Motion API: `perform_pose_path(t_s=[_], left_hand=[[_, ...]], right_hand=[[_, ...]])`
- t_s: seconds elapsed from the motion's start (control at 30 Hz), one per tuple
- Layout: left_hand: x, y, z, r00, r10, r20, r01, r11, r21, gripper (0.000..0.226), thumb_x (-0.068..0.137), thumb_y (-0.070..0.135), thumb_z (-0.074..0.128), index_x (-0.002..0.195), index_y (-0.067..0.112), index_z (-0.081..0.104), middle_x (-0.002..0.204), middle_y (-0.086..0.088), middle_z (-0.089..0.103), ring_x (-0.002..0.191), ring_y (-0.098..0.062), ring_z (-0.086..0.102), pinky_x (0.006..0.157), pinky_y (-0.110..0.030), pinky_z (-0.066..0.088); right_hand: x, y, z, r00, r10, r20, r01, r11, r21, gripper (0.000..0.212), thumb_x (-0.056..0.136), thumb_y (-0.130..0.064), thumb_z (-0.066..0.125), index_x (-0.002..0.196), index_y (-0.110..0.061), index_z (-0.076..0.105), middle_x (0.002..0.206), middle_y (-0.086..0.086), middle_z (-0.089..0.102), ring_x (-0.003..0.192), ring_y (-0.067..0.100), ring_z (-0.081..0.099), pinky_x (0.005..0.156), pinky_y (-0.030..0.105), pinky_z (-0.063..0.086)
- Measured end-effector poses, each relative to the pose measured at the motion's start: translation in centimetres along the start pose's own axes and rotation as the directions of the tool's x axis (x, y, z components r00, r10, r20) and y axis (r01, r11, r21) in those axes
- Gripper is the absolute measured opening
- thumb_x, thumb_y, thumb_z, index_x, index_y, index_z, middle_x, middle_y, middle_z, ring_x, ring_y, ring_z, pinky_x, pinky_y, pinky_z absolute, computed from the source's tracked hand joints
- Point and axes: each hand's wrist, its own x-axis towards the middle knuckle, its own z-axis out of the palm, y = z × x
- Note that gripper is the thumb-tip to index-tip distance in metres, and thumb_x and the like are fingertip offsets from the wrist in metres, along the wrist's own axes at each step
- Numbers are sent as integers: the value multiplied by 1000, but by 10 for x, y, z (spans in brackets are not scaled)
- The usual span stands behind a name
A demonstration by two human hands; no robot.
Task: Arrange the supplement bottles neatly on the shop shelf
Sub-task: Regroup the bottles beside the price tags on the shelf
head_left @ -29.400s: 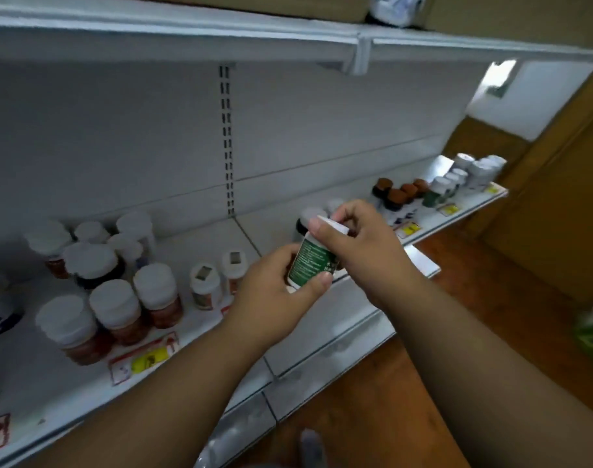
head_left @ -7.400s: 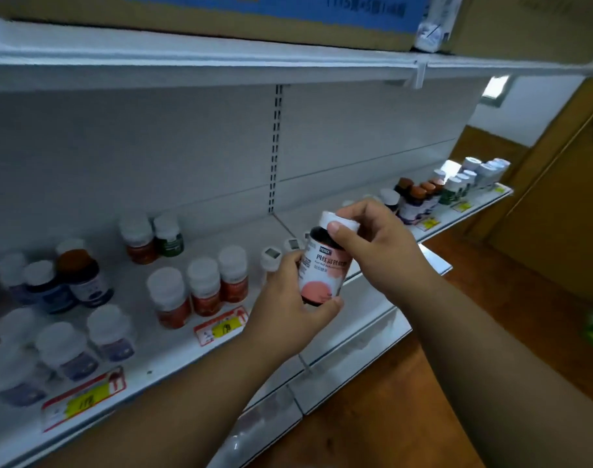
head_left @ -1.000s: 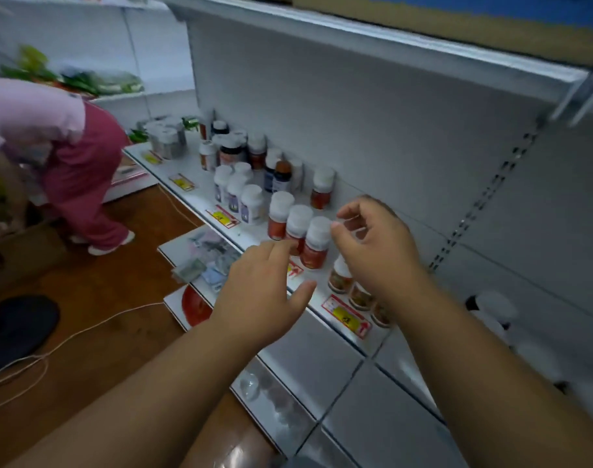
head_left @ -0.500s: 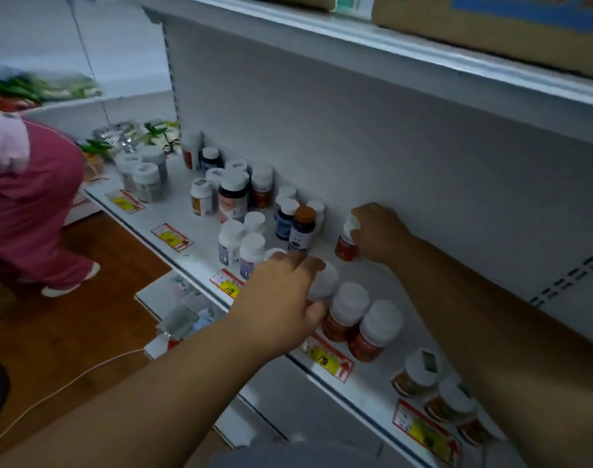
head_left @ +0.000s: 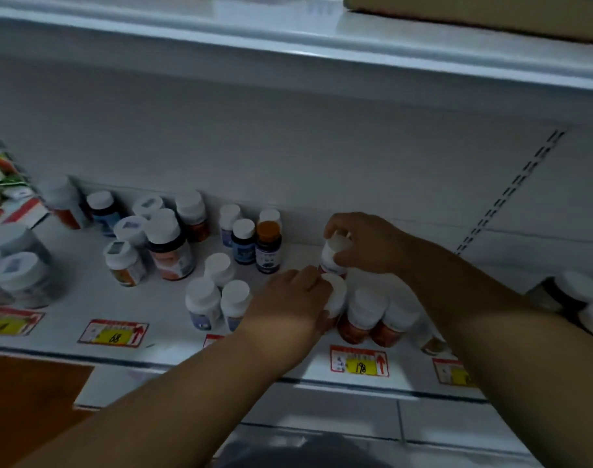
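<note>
From the head camera, the right hand point(head_left: 364, 243) curled over the cap of a far bottle point(head_left: 332, 256) near the shelf point(head_left: 153, 309) back. The left hand point(head_left: 290, 304) gripped a near bottle point(head_left: 335, 297) in the front row. Half a second before, both hands held the same bottles, seen further left.

Dim white back wall point(head_left: 288, 136), brown wooden floor point(head_left: 25, 400) below.
</note>
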Motion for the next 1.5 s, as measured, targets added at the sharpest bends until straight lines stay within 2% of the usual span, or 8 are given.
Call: perform_pose_path(t_s=[0.23, 0.47, 0.63, 0.93, 1.1, 1.23, 1.33, 1.5], left_hand=[[4, -1, 5, 998, -13, 61, 18, 996, -89, 25, 65, 8, 85, 83, 0, 70, 81, -18, 63, 53, -31, 57, 42, -32, 46], [4, -9, 15, 989, -121, 82, 133, 977, -164, 37, 92, 31, 56, 124, 13, 55, 123, -9, 47, 95, -30, 53, 75, -39, 46], [-9, -16, -1, 989, -127, -70, 110, 972, -207, 22, 82, 19, 65, 97, 2, 65, 96, -15, 59, 79, -34, 58, 60, -44, 49], [-36, -49, -23, 933, -318, -170, 273, 931, -243, 25, 80, 18, 72, 103, 9, 68, 97, -8, 64, 83, -29, 61, 69, -35, 51], [-31, -60, -31, 864, -482, -144, 389, 821, -418, 45, 83, 32, 70, 122, 15, 56, 115, 1, 52, 103, -16, 52, 83, -23, 39], [-7, -46, -36, 826, -556, 92, 483, 615, -623, 55, 82, 53, 62, 129, 27, 50, 113, 14, 59, 96, 3, 57, 83, -15, 46], [8, -17, -34, 869, -454, 199, 435, 504, -746, 31, 84, 58, 55, 111, 42, 52, 94, 29, 61, 83, 22, 53, 63, 0, 39], [32, 48, -14, 899, -400, 175, 370, 484, -793, 16, 76, 58, 57, 88, 48, 56, 83, 28, 64, 74, 11, 59, 51, -10, 43]], right_hand=[[-14, -12, 7, 997, 48, 60, -54, 993, 101, 37, 80, -24, 75, 114, -29, 61, 110, -6, 58, 88, 9, 56, 78, 26, 47], [-2, -26, 12, 996, 51, 73, -56, 997, 55, 28, 92, -33, 59, 120, -27, 58, 124, -3, 58, 103, 12, 54, 87, 30, 45], [43, -64, 18, 999, -39, 16, 40, 999, -24, 37, 93, -25, 59, 128, -16, 54, 124, 9, 57, 105, 22, 55, 80, 27, 41], [69, -83, 52, 996, -53, -72, 46, 994, -97, 27, 85, -21, 65, 91, -14, 40, 79, 3, 51, 73, 23, 50, 49, 27, 24], [31, -80, 21, 956, 70, -286, 1, 971, 240, 16, 86, -30, 64, 98, -27, 54, 88, -4, 62, 75, 13, 60, 55, 26, 47], [-19, -88, -3, 916, 216, -339, 132, 635, 761, 6, 83, -32, 66, 87, -27, 64, 89, 6, 68, 82, 22, 69, 62, 31, 58], [-54, -88, -16, 872, 258, -416, 184, 616, 766, 21, 79, -44, 65, 88, -24, 65, 87, -1, 71, 77, 15, 70, 61, 29, 58], [-119, -60, -30, 795, 361, -487, 115, 699, 705, 26, 73, -54, 61, 93, -38, 66, 94, -5, 69, 85, 13, 69, 69, 32, 59]])
